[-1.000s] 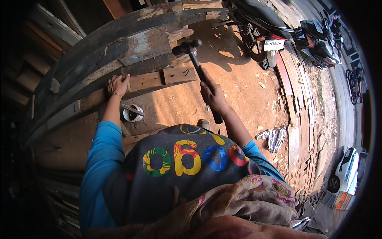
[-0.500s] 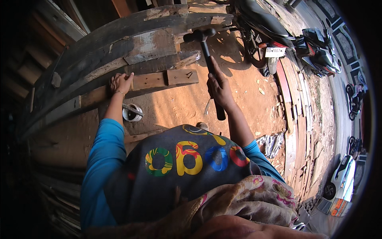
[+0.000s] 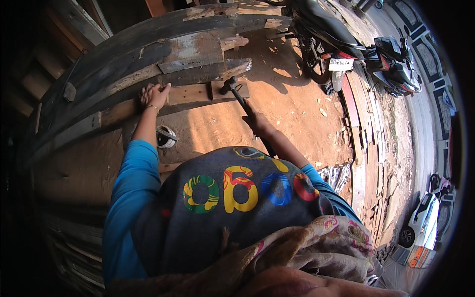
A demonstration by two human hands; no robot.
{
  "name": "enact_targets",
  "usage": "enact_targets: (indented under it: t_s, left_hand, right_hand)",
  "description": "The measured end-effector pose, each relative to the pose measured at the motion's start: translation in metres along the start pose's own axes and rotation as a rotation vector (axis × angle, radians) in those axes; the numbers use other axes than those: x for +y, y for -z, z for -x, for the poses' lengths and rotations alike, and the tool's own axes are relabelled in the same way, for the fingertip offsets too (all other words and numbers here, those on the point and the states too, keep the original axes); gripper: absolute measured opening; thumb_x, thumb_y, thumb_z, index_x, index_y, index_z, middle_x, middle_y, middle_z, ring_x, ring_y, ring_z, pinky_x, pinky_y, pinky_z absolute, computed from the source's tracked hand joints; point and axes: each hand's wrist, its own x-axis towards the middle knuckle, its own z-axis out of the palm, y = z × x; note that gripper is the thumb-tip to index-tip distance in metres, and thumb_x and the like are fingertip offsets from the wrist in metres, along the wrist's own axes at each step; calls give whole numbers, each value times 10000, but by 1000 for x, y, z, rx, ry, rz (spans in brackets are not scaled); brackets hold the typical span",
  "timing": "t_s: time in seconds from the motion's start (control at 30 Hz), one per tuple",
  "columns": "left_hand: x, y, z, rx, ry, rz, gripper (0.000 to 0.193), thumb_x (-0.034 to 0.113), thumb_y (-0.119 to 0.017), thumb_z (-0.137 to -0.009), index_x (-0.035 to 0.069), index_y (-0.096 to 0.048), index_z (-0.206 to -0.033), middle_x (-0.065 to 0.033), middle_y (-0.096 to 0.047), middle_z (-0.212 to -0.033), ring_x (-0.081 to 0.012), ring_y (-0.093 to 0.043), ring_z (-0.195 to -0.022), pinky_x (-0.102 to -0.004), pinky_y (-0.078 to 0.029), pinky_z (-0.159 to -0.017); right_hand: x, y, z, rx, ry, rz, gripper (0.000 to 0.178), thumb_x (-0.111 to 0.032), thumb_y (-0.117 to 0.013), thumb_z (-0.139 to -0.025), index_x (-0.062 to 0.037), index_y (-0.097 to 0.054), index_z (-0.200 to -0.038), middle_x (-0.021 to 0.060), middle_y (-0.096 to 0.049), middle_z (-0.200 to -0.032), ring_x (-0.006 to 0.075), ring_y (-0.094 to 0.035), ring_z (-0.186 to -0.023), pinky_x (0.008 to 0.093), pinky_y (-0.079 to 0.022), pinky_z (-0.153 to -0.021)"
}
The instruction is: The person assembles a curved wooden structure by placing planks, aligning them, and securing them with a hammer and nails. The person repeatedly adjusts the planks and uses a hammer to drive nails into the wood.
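Observation:
My right hand (image 3: 256, 120) grips the dark handle of a hammer (image 3: 232, 89). The hammer's head rests against a short pale wooden block (image 3: 217, 91) fixed to the side of a long curved wooden hull. My left hand (image 3: 153, 95) lies flat with spread fingers on a pale plank (image 3: 185, 94) of that hull, just left of the block. A dark weathered beam (image 3: 198, 74) runs above both hands.
A small round white tin (image 3: 166, 136) lies on the red dirt below my left hand. Two parked motorbikes (image 3: 341, 44) stand at the upper right. Stacked planks (image 3: 366, 128) run along the right side, and crumpled silver foil (image 3: 334, 175) sits near my right elbow.
The hammer was raised high half a second ago and has swung down onto the pale block. My left hand has stayed on the plank.

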Motion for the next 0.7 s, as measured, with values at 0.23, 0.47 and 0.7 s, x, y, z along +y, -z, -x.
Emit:
enact_targets:
  t_s: [0.23,0.47,0.7]
  left_hand:
    - [11,18,9,-81,30,70,588,689,-507,-804,210,-681,-1099,-75,-511,-1321,-337,-347,-1336,-484,-285,-1092]
    - [1,6,6,-28,35,84,583,686,-517,-800,210,-683,-1093,-77,-513,-1327,-346,-348,-1336,-491,-287,-1088]
    - [16,20,9,-118,18,83,605,683,-513,-803,204,-675,-1137,-76,-506,-1340,-345,-346,-1337,-484,-278,-1099]
  right_hand:
    - [25,-9,21,127,-49,-162,420,-203,-550,-918,-69,-461,-1306,294,-633,-971,417,-635,-875,450,-487,-724]
    - [-38,70,57,510,344,-65,629,-31,-518,-911,-144,-281,-1483,224,-535,-1295,391,-645,-852,391,-515,-692]
    - [11,31,24,435,216,141,669,-94,-528,-910,-267,-246,-1491,276,-636,-896,440,-631,-768,502,-483,-666]
